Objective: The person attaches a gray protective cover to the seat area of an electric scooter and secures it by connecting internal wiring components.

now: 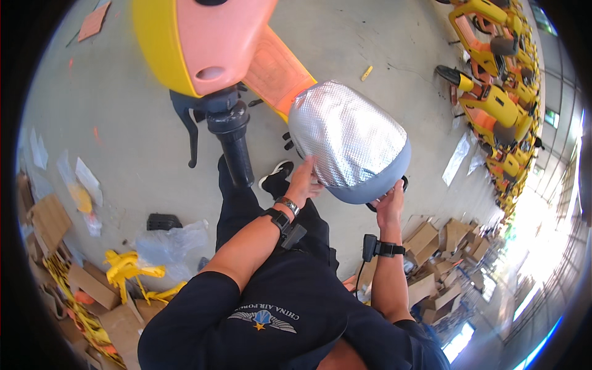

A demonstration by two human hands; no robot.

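Note:
A silver, quilted-foil seat cover point(348, 129) with a grey rim lies over the seat of a yellow and pink scooter, and the seat beneath is hidden. At the near left edge of the cover, my left hand point(302, 183) has its fingers closed on the rim. My right hand point(390, 205) grips the near right edge, with the thumb up along the side and the fingers partly hidden beneath. The scooter's orange footboard point(277, 71) runs ahead of the seat. Its black handlebar grip point(234, 148) and brake lever stick out toward me on the left.
Yellow scooters point(499, 111) stand in a long row at the right. Cardboard boxes point(441, 265) are heaped behind me on the right, more cartons point(92, 287) on the left. Clear plastic bags point(172, 246), a yellow plastic part point(129, 271) and a black piece point(164, 222) lie on the floor.

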